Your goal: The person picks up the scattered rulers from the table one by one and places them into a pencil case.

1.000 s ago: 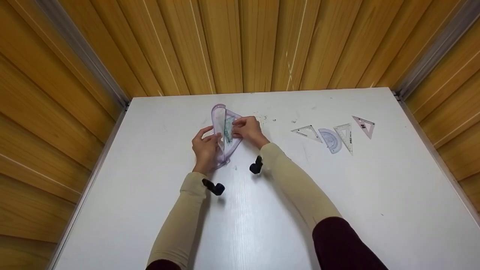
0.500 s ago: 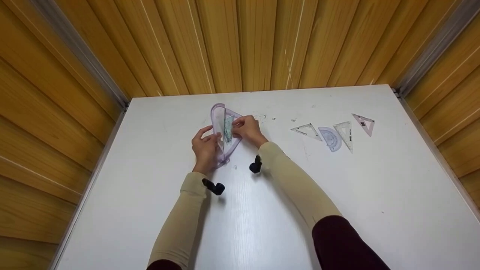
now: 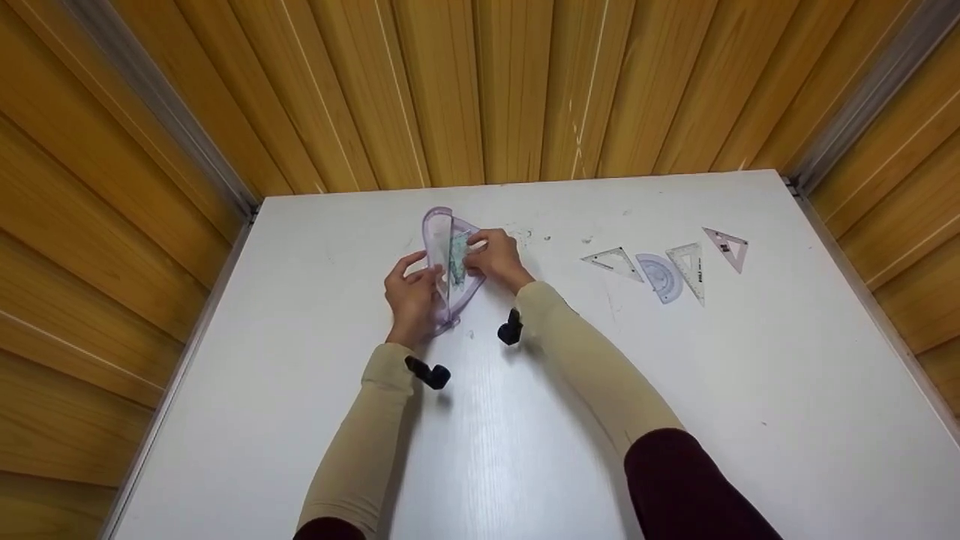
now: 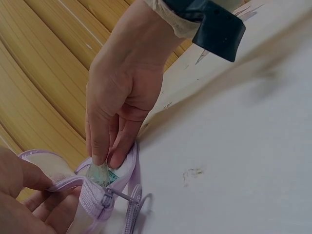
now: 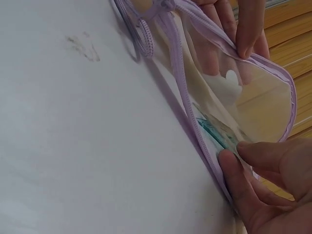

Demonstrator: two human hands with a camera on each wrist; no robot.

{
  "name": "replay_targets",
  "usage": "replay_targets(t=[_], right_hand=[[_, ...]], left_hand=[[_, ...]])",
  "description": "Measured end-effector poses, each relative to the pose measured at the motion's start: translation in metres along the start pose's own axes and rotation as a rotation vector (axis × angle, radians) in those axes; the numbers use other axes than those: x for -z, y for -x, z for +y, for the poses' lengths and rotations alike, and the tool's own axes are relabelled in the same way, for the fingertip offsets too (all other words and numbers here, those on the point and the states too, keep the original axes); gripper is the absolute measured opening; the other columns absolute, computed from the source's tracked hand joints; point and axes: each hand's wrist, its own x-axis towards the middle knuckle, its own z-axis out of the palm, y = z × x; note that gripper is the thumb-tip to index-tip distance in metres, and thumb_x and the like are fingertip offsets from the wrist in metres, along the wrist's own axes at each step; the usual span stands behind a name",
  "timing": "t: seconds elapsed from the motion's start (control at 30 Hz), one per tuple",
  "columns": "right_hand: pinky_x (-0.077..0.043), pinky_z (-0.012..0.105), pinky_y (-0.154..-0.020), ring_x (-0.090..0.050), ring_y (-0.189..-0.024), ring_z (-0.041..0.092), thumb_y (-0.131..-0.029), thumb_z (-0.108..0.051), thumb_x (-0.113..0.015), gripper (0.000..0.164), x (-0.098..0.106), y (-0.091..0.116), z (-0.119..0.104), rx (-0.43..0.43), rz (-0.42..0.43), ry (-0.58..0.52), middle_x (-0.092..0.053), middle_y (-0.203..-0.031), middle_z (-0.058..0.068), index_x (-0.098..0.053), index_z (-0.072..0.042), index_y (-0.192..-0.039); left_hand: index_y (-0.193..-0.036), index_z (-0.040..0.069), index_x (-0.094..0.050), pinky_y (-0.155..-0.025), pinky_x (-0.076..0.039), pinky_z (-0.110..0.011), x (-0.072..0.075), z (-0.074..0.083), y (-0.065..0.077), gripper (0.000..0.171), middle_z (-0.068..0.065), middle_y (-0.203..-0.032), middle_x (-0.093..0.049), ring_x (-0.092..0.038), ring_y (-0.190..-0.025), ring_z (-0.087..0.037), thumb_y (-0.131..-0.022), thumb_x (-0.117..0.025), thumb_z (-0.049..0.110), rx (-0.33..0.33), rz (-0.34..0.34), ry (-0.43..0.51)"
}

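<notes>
A see-through pouch (image 3: 438,238) with lilac zip edging stands unzipped on the white table, its mouth held apart. My left hand (image 3: 410,298) pinches one edge of the mouth between thumb and fingers, as the left wrist view shows. My right hand (image 3: 495,259) reaches into the opening from the other side. Its thumb and fingertips pinch a clear plastic piece (image 4: 99,174), whose kind is hard to tell. Teal shows beside those fingertips, on a teal item (image 5: 213,132) inside the pouch. The zip pull (image 4: 108,196) hangs at the near end.
To the right on the table (image 3: 525,450) lie a clear set square (image 3: 616,262), a bluish protractor (image 3: 660,277), a second clear set square (image 3: 690,271) and a pinkish set square (image 3: 729,247). Wood-look panels (image 3: 480,90) rise behind the table and at both sides.
The right hand's fingers shift very slightly at the pouch mouth. The left hand and the pouch stay almost still.
</notes>
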Motion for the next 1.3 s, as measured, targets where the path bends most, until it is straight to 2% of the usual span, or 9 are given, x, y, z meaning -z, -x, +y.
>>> replay_targets(t=[0.17,0.5,0.7,0.87,0.97,1.13,1.3], right_hand=[[-0.056,0.026,-0.064,-0.072,-0.074,0.019,-0.086,-0.002,-0.079,0.035,0.003,0.001,-0.006,-0.025,0.010,0.063,-0.077,-0.090,0.012,-0.070,-0.001,-0.120],[-0.060,0.034,-0.076,-0.075,-0.085,0.025,-0.090,-0.003,-0.078,0.038,0.009,0.006,-0.008,-0.090,-0.021,0.028,-0.076,-0.099,0.012,-0.066,-0.001,-0.126],[-0.060,0.039,-0.077,-0.075,-0.087,0.031,-0.088,-0.003,-0.078,0.041,0.016,0.009,-0.011,-0.032,-0.019,0.024,-0.076,-0.098,0.015,-0.066,0.000,-0.127],[-0.060,0.038,-0.078,-0.074,-0.090,0.029,-0.090,-0.005,-0.078,0.043,0.021,0.008,-0.011,-0.018,-0.046,0.018,-0.075,-0.102,0.014,-0.065,-0.001,-0.130],[-0.061,0.037,-0.078,-0.075,-0.090,0.027,-0.091,-0.006,-0.077,0.043,0.022,0.008,-0.010,-0.022,-0.073,-0.015,-0.074,-0.106,0.014,-0.064,-0.002,-0.132],[-0.061,0.040,-0.077,-0.075,-0.092,0.032,-0.092,-0.005,-0.076,0.045,0.025,0.010,-0.006,0.005,-0.097,-0.089,-0.073,-0.109,0.017,-0.062,-0.001,-0.134],[-0.061,0.041,-0.079,-0.073,-0.097,0.034,-0.093,-0.006,-0.076,0.046,0.029,0.009,-0.004,0.017,-0.110,-0.102,-0.071,-0.112,0.016,-0.061,-0.001,-0.136]], left_hand=[[-0.133,0.007,-0.065,-0.062,-0.054,-0.025,0.000,0.001,0.000,0.039,-0.014,-0.100,-0.077,-0.071,-0.082,-0.021,-0.095,-0.072,0.005,-0.021,-0.008,-0.025],[-0.131,0.014,-0.067,-0.062,-0.053,-0.025,0.003,-0.002,0.001,0.036,-0.011,-0.101,-0.076,-0.069,-0.081,-0.020,-0.096,-0.072,0.007,0.030,0.000,-0.043],[-0.133,0.013,-0.066,-0.063,-0.053,-0.025,0.003,-0.001,0.001,0.038,-0.012,-0.103,-0.076,-0.069,-0.084,-0.021,-0.096,-0.072,0.008,0.032,-0.011,-0.029],[-0.132,0.012,-0.067,-0.062,-0.052,-0.025,0.002,0.000,0.001,0.037,-0.012,-0.101,-0.076,-0.069,-0.082,-0.021,-0.095,-0.073,0.008,0.019,0.002,-0.045],[-0.130,0.013,-0.067,-0.061,-0.051,-0.024,0.002,0.000,0.000,0.036,-0.011,-0.100,-0.077,-0.069,-0.081,-0.020,-0.095,-0.074,0.008,0.022,0.008,-0.050],[-0.130,0.011,-0.068,-0.061,-0.052,-0.024,0.001,0.000,0.000,0.037,-0.013,-0.100,-0.077,-0.070,-0.081,-0.020,-0.093,-0.075,0.008,0.011,0.007,-0.033],[-0.129,0.014,-0.068,-0.064,-0.053,-0.026,0.001,0.001,0.001,0.035,-0.012,-0.101,-0.077,-0.071,-0.085,-0.022,-0.094,-0.074,0.009,0.013,0.006,-0.038]])
